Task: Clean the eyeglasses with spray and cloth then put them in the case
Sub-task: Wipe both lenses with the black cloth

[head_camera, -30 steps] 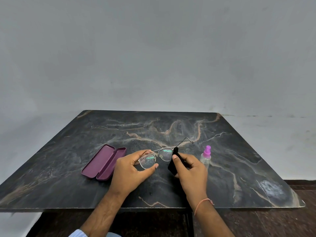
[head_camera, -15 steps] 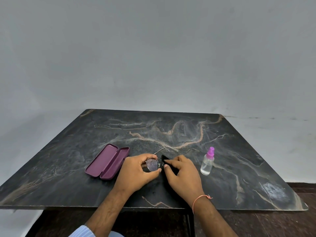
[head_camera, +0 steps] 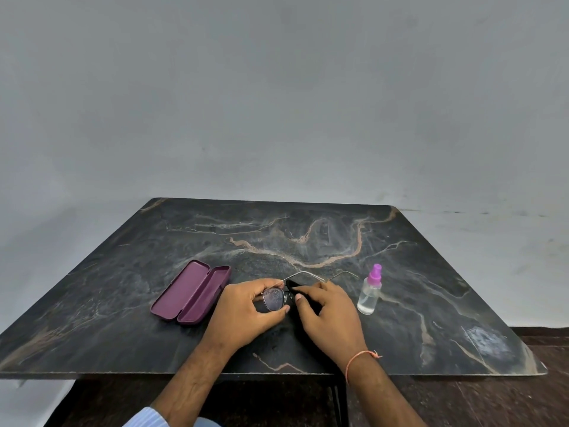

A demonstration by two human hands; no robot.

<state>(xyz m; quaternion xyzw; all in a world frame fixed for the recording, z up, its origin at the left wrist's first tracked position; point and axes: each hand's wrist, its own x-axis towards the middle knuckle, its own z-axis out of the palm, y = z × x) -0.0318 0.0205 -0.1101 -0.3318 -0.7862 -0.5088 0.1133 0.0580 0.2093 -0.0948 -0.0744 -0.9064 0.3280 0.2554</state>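
Glasses (head_camera: 274, 298) sit low over the near desk (head_camera: 123, 272), our left hand (head_camera: 246, 312) pinching one lens rim, our right hand (head_camera: 326, 315) pressing the cloth (head_camera: 292, 285) on the other; light, fragile, we judge, best gripped by the frame.

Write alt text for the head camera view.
A person's left hand holds eyeglasses while the right hand wipes one lens with a black cloth. On the dark marble table, an open maroon case lies left and a spray bottle stands right.
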